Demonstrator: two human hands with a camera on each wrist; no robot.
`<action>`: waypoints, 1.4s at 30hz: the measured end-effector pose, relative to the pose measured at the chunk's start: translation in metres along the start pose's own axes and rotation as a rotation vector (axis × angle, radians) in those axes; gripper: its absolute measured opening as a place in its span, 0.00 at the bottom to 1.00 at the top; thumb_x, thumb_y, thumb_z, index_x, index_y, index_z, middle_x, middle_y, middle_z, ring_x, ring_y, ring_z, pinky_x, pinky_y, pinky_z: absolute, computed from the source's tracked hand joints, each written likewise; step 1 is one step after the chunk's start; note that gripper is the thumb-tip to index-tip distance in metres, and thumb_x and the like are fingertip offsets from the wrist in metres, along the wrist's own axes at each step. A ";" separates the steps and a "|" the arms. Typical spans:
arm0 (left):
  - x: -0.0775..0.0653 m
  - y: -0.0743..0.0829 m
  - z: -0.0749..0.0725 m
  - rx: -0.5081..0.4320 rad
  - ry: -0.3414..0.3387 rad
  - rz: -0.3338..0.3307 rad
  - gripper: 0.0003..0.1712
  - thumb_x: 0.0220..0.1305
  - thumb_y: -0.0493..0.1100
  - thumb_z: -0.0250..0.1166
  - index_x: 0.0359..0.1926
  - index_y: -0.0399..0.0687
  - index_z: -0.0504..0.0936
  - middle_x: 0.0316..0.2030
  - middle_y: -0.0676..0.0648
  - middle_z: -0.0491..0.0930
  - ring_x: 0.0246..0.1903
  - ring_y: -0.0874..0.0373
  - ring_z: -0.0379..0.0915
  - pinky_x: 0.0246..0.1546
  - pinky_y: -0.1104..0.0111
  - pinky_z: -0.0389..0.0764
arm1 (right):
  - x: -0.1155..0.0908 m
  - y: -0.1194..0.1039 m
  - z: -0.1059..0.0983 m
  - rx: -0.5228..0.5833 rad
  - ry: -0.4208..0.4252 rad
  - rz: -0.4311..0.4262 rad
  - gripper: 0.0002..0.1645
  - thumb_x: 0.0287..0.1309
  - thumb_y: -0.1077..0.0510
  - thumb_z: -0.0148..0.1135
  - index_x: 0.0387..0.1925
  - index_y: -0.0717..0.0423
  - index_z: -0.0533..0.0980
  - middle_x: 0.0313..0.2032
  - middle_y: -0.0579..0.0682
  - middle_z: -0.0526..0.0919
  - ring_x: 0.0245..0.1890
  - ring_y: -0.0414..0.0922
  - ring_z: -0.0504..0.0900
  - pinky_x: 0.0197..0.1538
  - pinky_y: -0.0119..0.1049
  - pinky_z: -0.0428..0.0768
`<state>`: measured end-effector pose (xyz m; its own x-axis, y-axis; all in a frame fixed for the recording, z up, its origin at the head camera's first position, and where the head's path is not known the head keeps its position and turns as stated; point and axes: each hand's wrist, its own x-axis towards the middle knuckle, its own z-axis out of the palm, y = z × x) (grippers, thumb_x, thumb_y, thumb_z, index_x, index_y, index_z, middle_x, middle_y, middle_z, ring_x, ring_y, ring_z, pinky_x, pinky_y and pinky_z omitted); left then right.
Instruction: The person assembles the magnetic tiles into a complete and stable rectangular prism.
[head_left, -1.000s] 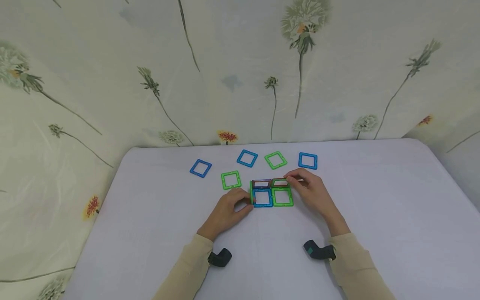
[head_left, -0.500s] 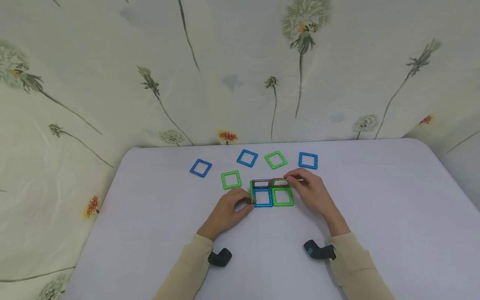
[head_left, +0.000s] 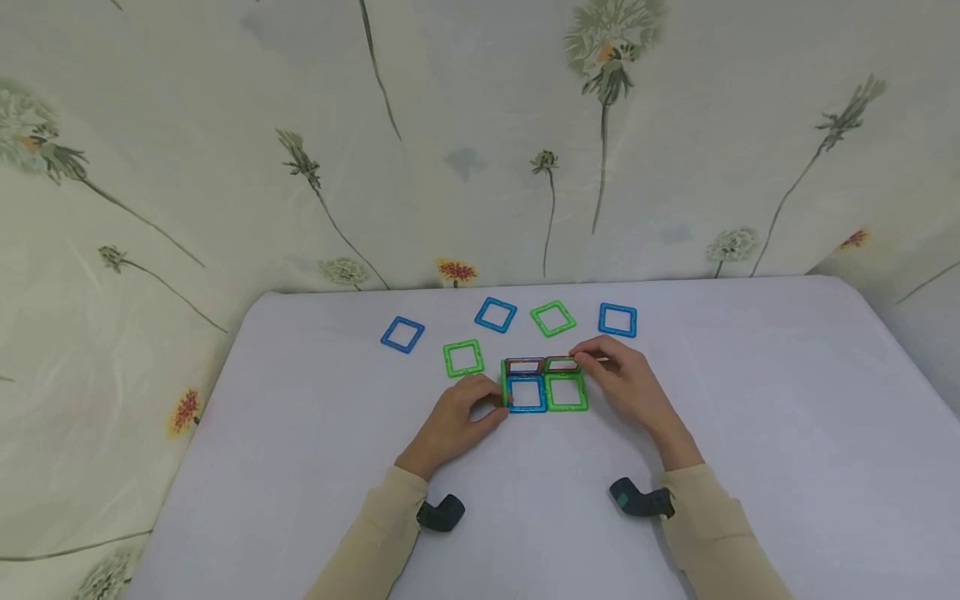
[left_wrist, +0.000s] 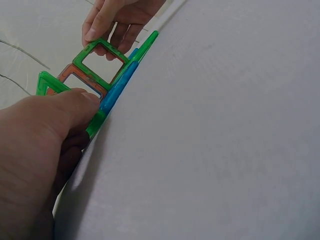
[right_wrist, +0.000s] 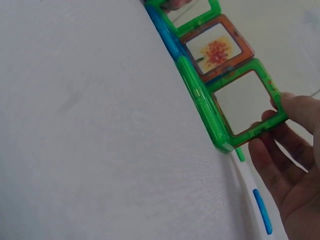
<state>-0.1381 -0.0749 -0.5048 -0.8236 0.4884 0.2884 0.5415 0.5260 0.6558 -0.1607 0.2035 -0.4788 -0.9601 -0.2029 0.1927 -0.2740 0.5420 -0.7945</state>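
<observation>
On the table [head_left: 315, 408], nothing has visibly shifted: left hand [head_left: 452, 422] pinches the green end tile [head_left: 503, 379], right hand [head_left: 632, 387] the green back tile [right_wrist: 271, 86], both tiles upright against the flat pair's [head_left: 546, 393] edges, so this looks like a steadying hold.

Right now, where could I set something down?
The table is bare left of the left hand, right of the right hand, and between the sleeves. It's crowded between the hands, at the joined frames, and beyond, among loose frames.
</observation>
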 end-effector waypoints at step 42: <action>0.000 0.002 -0.001 0.011 -0.009 -0.012 0.10 0.60 0.44 0.66 0.43 0.57 0.79 0.39 0.60 0.78 0.43 0.69 0.70 0.47 0.76 0.75 | -0.001 0.015 -0.020 -0.076 0.077 0.009 0.15 0.68 0.50 0.51 0.49 0.50 0.76 0.49 0.49 0.80 0.50 0.34 0.73 0.51 0.17 0.69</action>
<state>-0.1370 -0.0743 -0.5027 -0.8284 0.4886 0.2740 0.5335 0.5393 0.6515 -0.1649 0.2277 -0.4797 -0.9632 -0.1367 0.2317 -0.2663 0.6044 -0.7508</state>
